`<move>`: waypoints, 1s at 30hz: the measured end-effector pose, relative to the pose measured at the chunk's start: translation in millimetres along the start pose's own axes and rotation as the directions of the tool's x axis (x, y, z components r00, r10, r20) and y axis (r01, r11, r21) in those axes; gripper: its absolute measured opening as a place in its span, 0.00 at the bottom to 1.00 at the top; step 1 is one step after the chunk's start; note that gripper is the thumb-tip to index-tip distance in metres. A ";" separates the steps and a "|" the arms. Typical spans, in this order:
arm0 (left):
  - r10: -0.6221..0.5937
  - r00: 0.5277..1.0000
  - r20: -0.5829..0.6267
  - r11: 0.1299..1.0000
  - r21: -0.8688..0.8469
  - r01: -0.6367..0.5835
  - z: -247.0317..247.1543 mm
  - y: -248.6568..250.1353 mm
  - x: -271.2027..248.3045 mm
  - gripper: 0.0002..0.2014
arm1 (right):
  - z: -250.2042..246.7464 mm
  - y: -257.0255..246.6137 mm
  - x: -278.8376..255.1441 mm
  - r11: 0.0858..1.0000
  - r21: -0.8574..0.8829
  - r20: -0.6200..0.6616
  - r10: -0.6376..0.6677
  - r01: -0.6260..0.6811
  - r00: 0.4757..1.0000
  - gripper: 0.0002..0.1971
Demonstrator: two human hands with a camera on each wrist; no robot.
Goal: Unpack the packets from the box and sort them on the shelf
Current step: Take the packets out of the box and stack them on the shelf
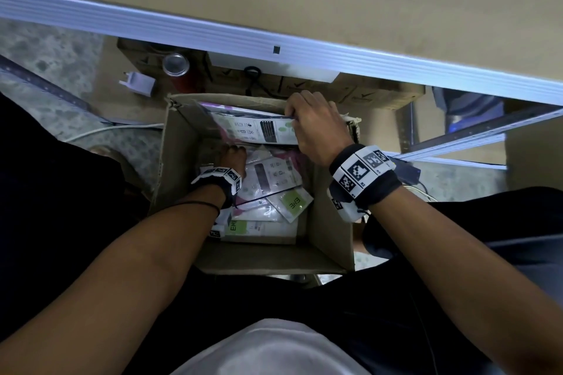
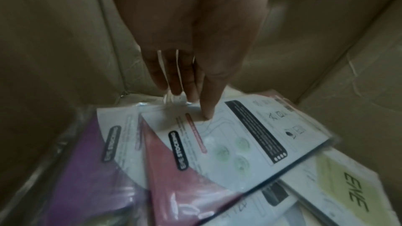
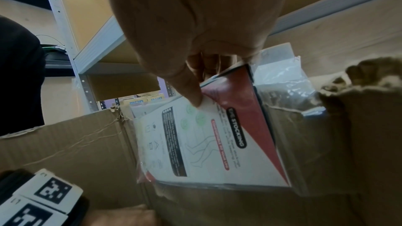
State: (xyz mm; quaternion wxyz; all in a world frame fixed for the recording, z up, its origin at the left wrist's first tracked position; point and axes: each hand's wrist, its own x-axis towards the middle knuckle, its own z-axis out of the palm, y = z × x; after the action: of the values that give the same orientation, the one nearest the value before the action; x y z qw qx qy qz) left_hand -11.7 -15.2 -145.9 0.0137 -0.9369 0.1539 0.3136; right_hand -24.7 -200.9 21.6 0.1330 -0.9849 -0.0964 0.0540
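Left hand (image 1: 233, 158) fingertips hidden behind raised packets (image 1: 253, 129).

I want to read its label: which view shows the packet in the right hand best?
The right wrist view: the packet fills the frame, "STOCKING" legible beside its red corner. The head view shows it small, under the right hand. The left wrist view shows only other packets in the box.

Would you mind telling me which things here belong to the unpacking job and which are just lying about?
Job: cardboard box, loose packets inside, left hand pinching one, right hand gripping a packet stack, shelf.
Lying about: metal can, white plug, white cable.
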 end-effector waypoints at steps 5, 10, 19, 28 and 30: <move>-0.063 0.998 -0.025 0.984 -0.169 0.058 1.7 4.4 -4.7 0.29 | 1.4 0.3 -1.7 1.000 0.020 0.003 0.008 -0.008 1.000 0.11; 0.062 0.998 0.024 0.978 -0.200 -0.056 4.7 11.1 0.8 0.13 | 0.3 2.0 -3.4 0.999 0.045 0.015 0.004 -0.004 1.000 0.13; 0.069 0.996 -0.059 0.956 -0.280 -0.083 3.6 12.5 17.4 0.15 | 2.8 7.3 -1.2 0.999 0.049 0.016 -0.002 0.002 1.000 0.11; 0.022 0.993 -0.116 0.944 -0.324 -0.059 4.5 -1.3 29.8 0.23 | 2.9 8.4 1.4 0.996 0.084 0.017 -0.003 0.002 1.000 0.11; 0.069 0.992 -0.106 0.946 -0.309 -0.099 4.8 1.6 29.6 0.22 | 2.5 9.1 1.5 0.996 0.084 0.017 -0.002 0.001 1.000 0.11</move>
State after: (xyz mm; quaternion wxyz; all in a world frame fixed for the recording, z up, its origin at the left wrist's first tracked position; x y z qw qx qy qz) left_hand 7.4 -24.4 -167.2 -0.1559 -0.9334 0.1425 0.2901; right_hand -22.0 -208.5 16.5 0.1735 -0.9779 -0.0960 0.0663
